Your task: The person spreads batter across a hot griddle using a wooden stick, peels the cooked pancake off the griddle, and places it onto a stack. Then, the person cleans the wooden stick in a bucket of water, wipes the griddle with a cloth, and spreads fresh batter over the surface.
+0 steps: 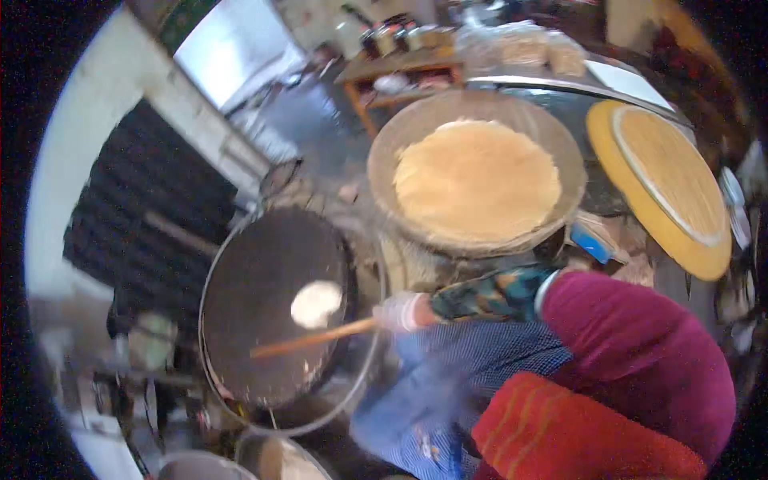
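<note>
My right hand (398,312), in a whitish glove, is closed around the end of a wooden stick (316,338). The stick reaches left across a round dark griddle (256,280), and its far end is slightly blurred. A small pale patch of batter or dough (316,304) lies on the griddle, just above the stick. Beyond my hand, a large round basket (384,180) holds a pile of thin, round, light-brown flatbreads (476,184). My left hand does not show.
On the right leans a round yellow lid or tray (612,152). Bagged food (524,48) sits at the back near a wooden table (400,68). A blue packet (590,243) lies beside the basket. Containers (204,466) stand below the griddle. Red cloth (576,432) covers part of the lower right.
</note>
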